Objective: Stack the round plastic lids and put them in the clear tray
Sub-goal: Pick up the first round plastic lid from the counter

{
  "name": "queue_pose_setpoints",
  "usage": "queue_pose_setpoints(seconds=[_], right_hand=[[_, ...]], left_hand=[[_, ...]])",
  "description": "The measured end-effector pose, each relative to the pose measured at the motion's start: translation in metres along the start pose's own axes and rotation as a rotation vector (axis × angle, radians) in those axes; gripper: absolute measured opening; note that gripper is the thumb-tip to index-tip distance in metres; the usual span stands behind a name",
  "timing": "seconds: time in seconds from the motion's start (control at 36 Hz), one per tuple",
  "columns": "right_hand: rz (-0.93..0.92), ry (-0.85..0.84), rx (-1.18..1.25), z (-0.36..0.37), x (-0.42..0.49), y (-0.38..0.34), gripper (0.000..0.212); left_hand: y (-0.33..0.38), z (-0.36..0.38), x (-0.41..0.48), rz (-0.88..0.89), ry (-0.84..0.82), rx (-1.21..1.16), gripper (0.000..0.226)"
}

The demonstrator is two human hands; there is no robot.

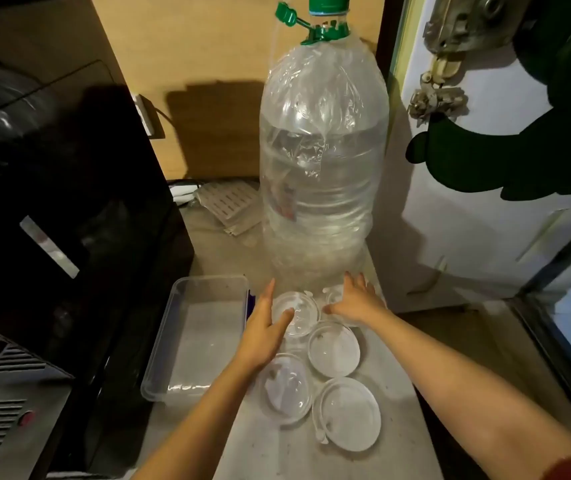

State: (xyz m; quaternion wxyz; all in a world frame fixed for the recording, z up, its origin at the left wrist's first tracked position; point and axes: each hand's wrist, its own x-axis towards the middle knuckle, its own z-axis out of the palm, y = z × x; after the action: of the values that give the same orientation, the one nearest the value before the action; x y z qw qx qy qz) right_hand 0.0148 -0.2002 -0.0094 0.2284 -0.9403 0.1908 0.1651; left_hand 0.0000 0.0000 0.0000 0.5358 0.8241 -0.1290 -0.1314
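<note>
Several clear round plastic lids lie flat on the grey counter. One lid (299,315) sits between my hands; others lie nearer me at the centre (334,348), lower left (285,388) and lower right (346,415). A further lid (334,294) is partly hidden under my right hand (355,301), which lies flat over it with fingers spread. My left hand (266,327) is open, its thumb resting on the edge of the far lid. The clear rectangular tray (159,358) stands empty just left of the lids.
A big clear water bottle (323,161) with a green cap stands right behind the lids. A black appliance (62,220) fills the left side. A white door (467,220) is at the right. A slotted white piece (225,202) lies behind the tray.
</note>
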Motion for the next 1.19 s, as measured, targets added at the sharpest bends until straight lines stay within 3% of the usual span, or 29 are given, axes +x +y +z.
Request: queue_pose_setpoints(seconds=[0.17,0.42,0.58,0.78,0.89,1.0,1.06,1.19], right_hand=[[0.047,-0.041,0.016,0.004,0.006,-0.004,0.101],[0.035,0.038,0.036,-0.003,0.008,-0.004,0.087],[-0.026,0.080,0.066,-0.029,0.002,-0.015,0.091],[-0.135,0.173,0.165,-0.068,-0.020,-0.047,0.096],[-0.218,0.205,0.291,-0.072,-0.037,-0.069,0.095],[-0.311,0.153,0.447,-0.067,-0.051,-0.090,0.083],[-0.334,0.099,0.514,-0.064,-0.056,-0.098,0.074],[-0.314,-0.022,0.604,-0.055,-0.061,-0.113,0.073]], left_hand=[[0.001,-0.006,0.007,-0.084,-0.012,-0.134,0.061],[0.001,-0.005,0.013,-0.119,-0.019,-0.198,0.060],[0.004,-0.007,0.019,-0.129,-0.047,-0.284,0.062],[0.014,-0.011,0.027,-0.202,-0.093,-0.603,0.060],[0.018,-0.015,0.030,-0.178,-0.226,-0.829,0.082],[0.026,-0.023,0.033,-0.103,-0.409,-0.907,0.124],[0.030,-0.029,0.032,-0.051,-0.465,-0.926,0.128],[0.035,-0.042,0.032,-0.041,-0.472,-1.007,0.135]])
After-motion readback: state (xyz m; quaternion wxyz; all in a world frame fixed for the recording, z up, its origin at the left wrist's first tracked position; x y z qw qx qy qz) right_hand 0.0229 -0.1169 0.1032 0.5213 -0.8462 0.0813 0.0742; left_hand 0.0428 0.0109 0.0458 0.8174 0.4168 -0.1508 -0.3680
